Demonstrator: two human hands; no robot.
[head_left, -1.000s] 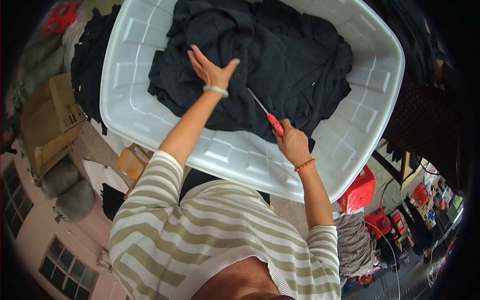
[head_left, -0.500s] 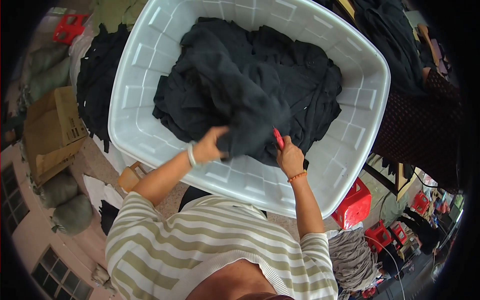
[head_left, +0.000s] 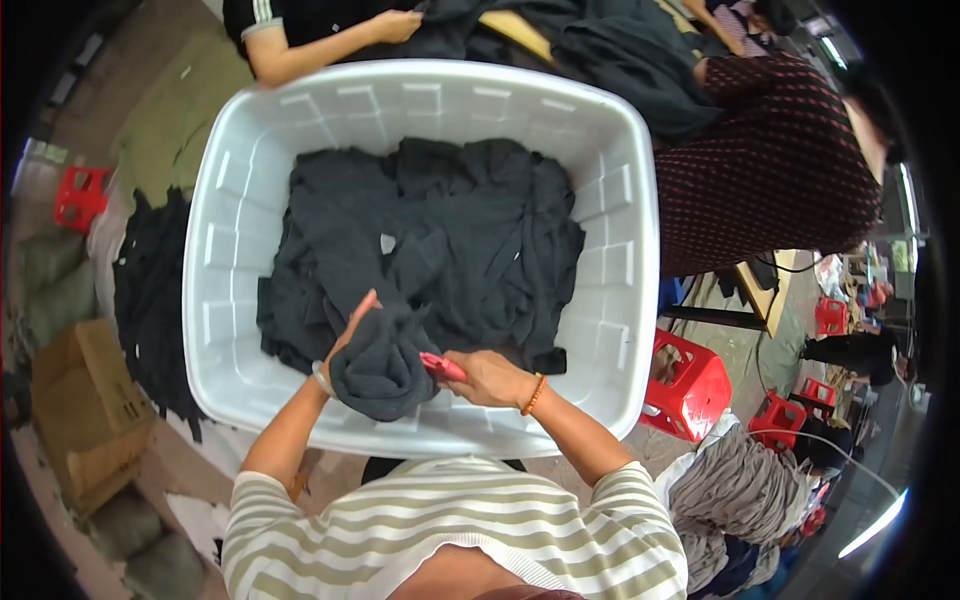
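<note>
A bunched black garment is held up at the near side of the tub, its folds rolled into a rounded opening. My left hand grips it from the left; the fingertips show above the cloth and the rest is partly covered. My right hand is closed round small red-handled thread snips, whose tip points left at the garment's edge. Beneath lies a heap of black garments with a small white label on top. All this sits within a large pale grey plastic tub.
Beyond the tub, another person's arm reaches over dark cloth. A person in dotted dark clothing stands at the right. A red stool is beside the tub; a cardboard box and black garments lie left.
The blurred garment has been drawn nearer and gathered up in my left hand. My right hand has come in beside it with the snips. The view has shifted, showing more beyond the tub.
</note>
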